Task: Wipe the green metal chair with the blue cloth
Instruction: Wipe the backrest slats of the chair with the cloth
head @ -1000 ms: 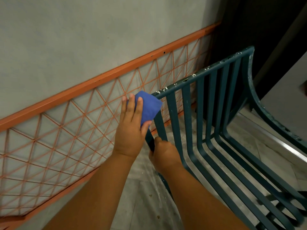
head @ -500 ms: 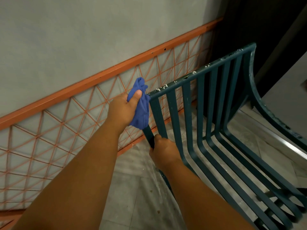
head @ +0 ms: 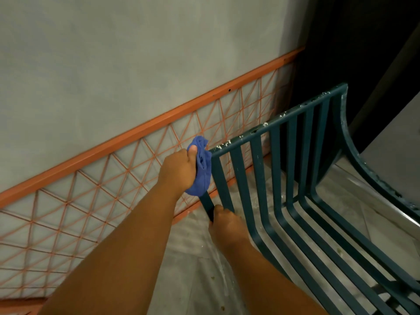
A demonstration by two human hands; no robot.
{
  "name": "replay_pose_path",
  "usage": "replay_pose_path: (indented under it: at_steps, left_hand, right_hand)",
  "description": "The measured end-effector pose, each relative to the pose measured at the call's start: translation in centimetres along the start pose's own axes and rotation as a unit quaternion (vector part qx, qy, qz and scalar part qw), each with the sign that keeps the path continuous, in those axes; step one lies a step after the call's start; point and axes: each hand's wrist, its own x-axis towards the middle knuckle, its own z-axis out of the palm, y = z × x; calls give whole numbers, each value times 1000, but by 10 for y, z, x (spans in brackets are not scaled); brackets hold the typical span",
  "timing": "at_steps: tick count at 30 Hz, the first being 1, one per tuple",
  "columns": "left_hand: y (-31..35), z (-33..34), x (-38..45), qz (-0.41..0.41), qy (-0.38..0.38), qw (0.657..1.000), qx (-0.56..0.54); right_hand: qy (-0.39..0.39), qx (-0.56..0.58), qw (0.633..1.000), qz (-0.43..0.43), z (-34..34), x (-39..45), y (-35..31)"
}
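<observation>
The left hand (head: 179,171) grips the bunched cloth (head: 201,169) against the corner post of the chair (head: 284,178), just under its top rail. Lower on that post, the right hand (head: 223,223) is clenched around the metal. White flecks dot the rail.

Orange wire lattice panel (head: 95,196) against grey wall (head: 113,64), pale floor (head: 193,269)

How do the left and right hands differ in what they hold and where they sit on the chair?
The left hand grips the bunched blue cloth at the top corner of the green metal chair; the right hand grips bare metal. The left sits high by the top rail, the right lower on the outer slat. Both are on the chair's same edge.
</observation>
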Motion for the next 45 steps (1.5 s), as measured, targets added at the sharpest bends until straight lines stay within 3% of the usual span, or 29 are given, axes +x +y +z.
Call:
replay_pose_path:
  at_steps: [3, 7, 11, 13, 17, 19, 21, 23, 26, 30, 38, 43, 45]
  left_hand:
    - [0, -6, 8, -100, -51, 989, -96]
    - [-1, -9, 20, -206, -157, 950, -173]
    - [2, -18, 29, -227, -281, 865, -350]
    - [2, -21, 32, -228, -298, 851, -368]
    - [-6, -20, 39, -188, -281, 887, -314]
    - [-13, -15, 35, -126, -252, 920, -274]
    - [-17, -9, 18, -31, -170, 973, -151]
    - [-13, -7, -6, 25, -44, 995, -85]
    - [-6, -3, -22, 69, -11, 996, -57]
    - [0, -5, 14, 32, -43, 998, -27]
    - [4, 5, 1, 143, 20, 989, 19]
    - [19, 4, 11, 168, 69, 983, -25]
    - [26, 8, 14, 194, 32, 979, 48]
  right_hand:
    - [-13, 8, 1000, -1, 1, 1, 0]
    - [-28, 34, 999, 12, 1, 2, 0]
    - [-42, 47, 998, 19, 0, 2, 1]
    - [-40, 47, 998, 27, -1, 3, 1]
    - [-38, 47, 997, 46, 0, 5, -1]
    - [-35, 49, 997, 47, 0, 4, -3]
    - [-31, 54, 997, 53, -1, 3, -4]
    - [-37, 52, 996, 65, -2, 1, -5]
    - [-60, 59, 992, 91, -8, 3, -5]
    - [-107, 55, 985, 125, -16, 14, -10]
    - [-72, 38, 990, 115, -13, 15, -11]
    - [-57, 44, 992, 106, -11, 13, -10]
    - [-61, 62, 990, 115, -12, 13, -10]
